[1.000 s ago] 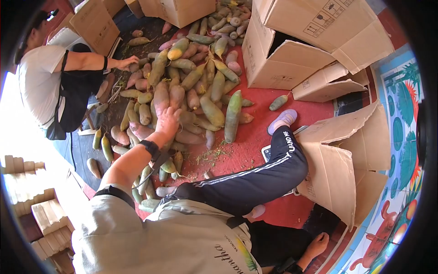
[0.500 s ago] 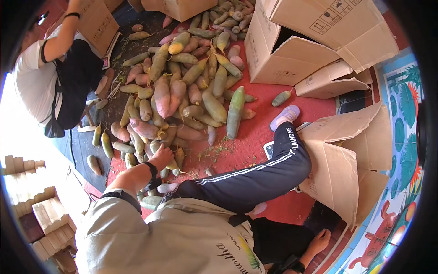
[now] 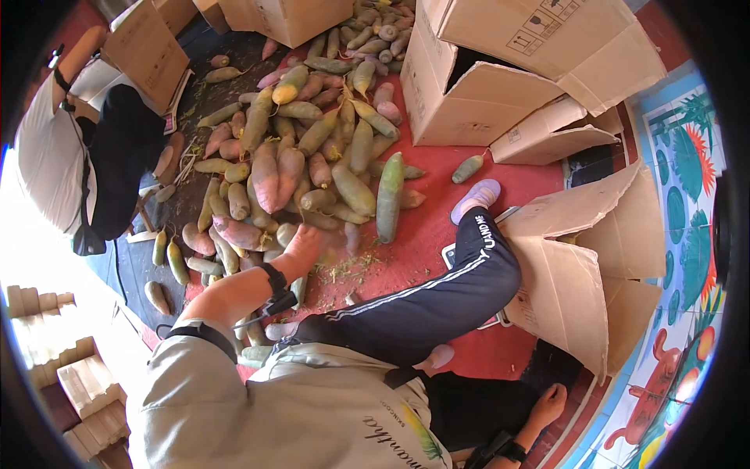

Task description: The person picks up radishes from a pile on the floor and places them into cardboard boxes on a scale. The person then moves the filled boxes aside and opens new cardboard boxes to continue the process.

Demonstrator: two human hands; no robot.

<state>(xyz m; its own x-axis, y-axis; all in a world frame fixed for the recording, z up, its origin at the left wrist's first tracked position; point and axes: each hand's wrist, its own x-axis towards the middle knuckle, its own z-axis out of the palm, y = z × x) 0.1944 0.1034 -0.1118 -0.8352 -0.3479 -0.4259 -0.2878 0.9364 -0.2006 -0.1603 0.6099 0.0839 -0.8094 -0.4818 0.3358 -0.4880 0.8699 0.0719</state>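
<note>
My left hand (image 3: 301, 248) reaches over the near edge of a heap of radishes (image 3: 355, 187), some green, some pink. Its fingers are smeared by motion and point away from me, beside a pale green radish (image 3: 286, 233). A pink radish (image 3: 241, 232) lies to the left of that hand. One big green radish (image 3: 389, 199) sits at the heap's right side. Far from the heap, my right hand (image 3: 551, 402) rests at the lower right by my dark trouser leg, fingers curled in with nothing showing in them.
An open cardboard box (image 3: 562, 289) stands right of my outstretched leg (image 3: 422, 297). Behind it are more open boxes (image 3: 500, 94). A single radish (image 3: 468, 169) lies on the red mat (image 3: 437, 211). At the upper left, another person (image 3: 58, 172) sits beside a box (image 3: 144, 55).
My left hand has moved right and away from me along the heap's near edge. My right hand stays by my leg. The other person's raised arm has shifted left and down.
</note>
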